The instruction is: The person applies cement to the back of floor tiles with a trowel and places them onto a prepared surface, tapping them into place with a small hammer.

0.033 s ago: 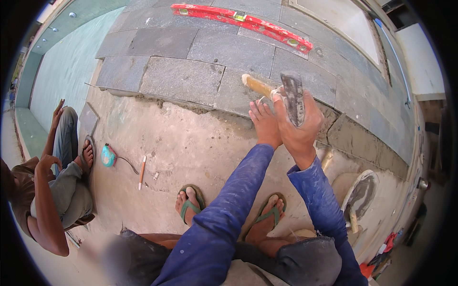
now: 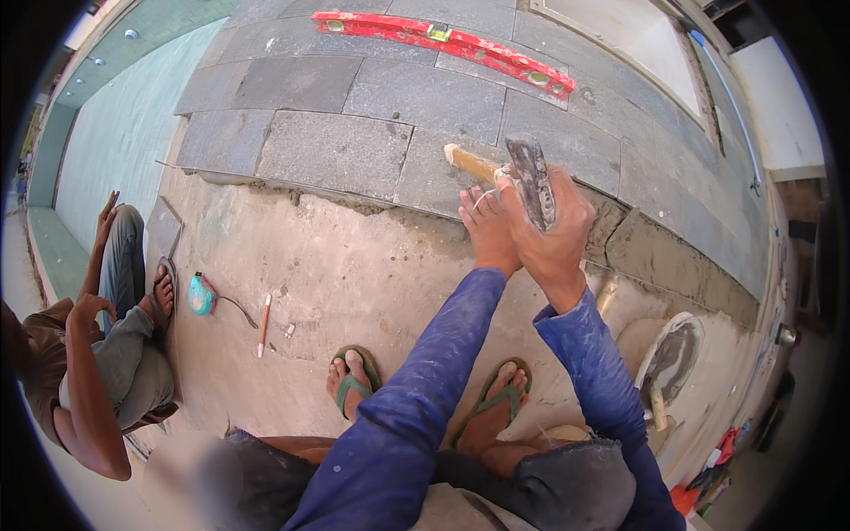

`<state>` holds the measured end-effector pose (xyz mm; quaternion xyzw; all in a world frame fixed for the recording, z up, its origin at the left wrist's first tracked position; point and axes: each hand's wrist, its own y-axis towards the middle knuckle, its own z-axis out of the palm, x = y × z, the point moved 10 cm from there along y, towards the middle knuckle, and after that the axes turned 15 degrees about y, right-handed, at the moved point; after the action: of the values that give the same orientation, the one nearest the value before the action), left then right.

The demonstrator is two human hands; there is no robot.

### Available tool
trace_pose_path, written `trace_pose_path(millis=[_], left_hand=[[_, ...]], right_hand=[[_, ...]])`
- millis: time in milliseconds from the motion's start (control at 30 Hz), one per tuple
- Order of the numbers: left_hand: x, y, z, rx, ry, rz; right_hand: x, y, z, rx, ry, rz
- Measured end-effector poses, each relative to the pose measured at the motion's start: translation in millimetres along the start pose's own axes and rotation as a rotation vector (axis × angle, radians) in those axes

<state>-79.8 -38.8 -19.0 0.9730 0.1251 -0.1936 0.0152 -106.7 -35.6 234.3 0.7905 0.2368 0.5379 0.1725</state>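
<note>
My right hand is wrapped around a mortar-smeared tool. It has a dark, flat part and a wooden handle with a pale, crusted end. The handle points left over a grey stone tile; whether its end touches the tile I cannot tell. Beside it, my left hand lies with fingers spread at the tile's front edge, close against the right hand. How the handle joins the dark part is hidden by my fingers.
A red spirit level lies across the tiles. Nearer are a teal tape measure, a marker and a mortar bucket with a wooden handle in it. At left a person sits near a tiled pool.
The dark part of the tool has shifted slightly left and tilts a little more. My hands keep nearly the same places.
</note>
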Motion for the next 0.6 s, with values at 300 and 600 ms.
trace_pose_path(millis=[300,600], left_hand=[[-6.7,-1.9,-7.5,0.424,0.269,0.037],[-14.2,-0.2,-2.1,0.403,0.339,0.073]], right_hand=[[-16.5,-9.5,-115.1,-0.317,-0.004,0.089],[-31.6,-50.5,-135.4,-0.291,-0.047,0.13]])
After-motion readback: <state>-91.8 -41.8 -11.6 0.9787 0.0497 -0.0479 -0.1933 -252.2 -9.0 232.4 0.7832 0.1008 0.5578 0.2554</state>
